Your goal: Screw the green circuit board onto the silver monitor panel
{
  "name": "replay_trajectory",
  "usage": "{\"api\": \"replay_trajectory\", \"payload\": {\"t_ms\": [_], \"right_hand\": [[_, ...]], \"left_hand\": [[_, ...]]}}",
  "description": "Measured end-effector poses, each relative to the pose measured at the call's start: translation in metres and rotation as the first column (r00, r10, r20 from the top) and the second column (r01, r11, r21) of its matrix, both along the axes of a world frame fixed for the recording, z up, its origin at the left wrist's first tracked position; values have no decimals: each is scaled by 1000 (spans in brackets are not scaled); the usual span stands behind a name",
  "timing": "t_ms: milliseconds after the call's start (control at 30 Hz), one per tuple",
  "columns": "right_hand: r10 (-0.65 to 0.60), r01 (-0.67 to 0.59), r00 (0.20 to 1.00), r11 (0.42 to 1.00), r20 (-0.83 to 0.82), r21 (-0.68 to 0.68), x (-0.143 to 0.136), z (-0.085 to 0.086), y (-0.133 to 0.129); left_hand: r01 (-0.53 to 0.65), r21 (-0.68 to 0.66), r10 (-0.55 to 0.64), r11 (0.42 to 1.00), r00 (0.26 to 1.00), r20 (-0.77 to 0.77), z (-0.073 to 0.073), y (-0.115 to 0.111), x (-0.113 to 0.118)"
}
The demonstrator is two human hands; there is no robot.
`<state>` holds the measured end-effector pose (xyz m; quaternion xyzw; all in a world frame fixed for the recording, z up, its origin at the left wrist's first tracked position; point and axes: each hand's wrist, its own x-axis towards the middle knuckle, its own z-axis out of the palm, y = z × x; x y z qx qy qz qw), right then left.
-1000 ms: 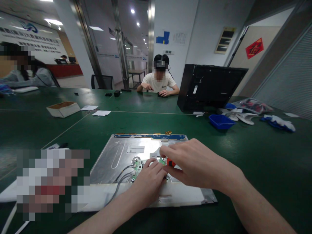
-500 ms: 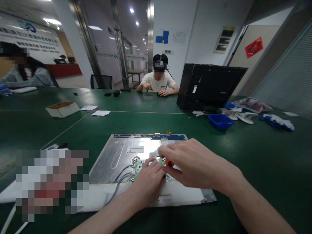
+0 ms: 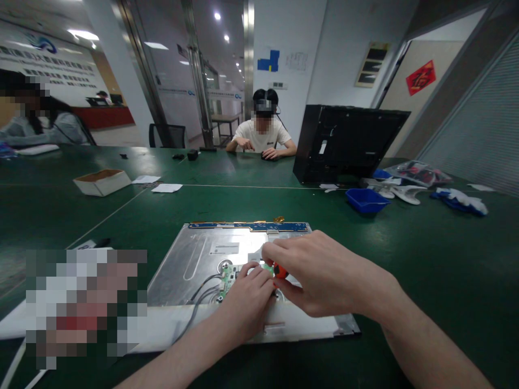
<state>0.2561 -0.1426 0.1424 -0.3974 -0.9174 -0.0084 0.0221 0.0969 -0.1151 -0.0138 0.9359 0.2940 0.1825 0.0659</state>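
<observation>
A flat silver display panel (image 3: 174,265) lies on the green table, with a green circuit board (image 3: 230,275) at its middle. Over that board rests my left hand (image 3: 253,297), its fingers slightly apart and bent down onto the board; its thumb is hidden. My right hand (image 3: 324,275) is closed around the red-and-black handle of a screwdriver (image 3: 280,270), held above the board's right part. The screwdriver's tip is hidden behind my fingers. Grey cables (image 3: 198,302) run from the board's left side across the panel's white lower strip (image 3: 308,324).
A black monitor (image 3: 348,143) stands at the back right, near a blue tray (image 3: 367,200) and gloves (image 3: 460,201). An open box (image 3: 103,182) and papers (image 3: 167,188) lie at the left. Across the table sits a person (image 3: 263,132); another person (image 3: 44,121) is far left.
The screwdriver handle has turned slightly in my right hand, its black part now facing differently. My left hand stays on the board. The view has shifted a little.
</observation>
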Motion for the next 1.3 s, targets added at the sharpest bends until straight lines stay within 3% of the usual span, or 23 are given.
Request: {"api": "replay_trajectory", "payload": {"t_ms": [567,1300], "right_hand": [[-29,29,999,1000,16,-7,-1,-2,2],[-32,32,999,999,-7,-9,-2,1,-1]], "left_hand": [[19,34,-17,999,998,-65,-3,1,0],[10,20,-9,1000,1000,-22,-4,1,1]]}}
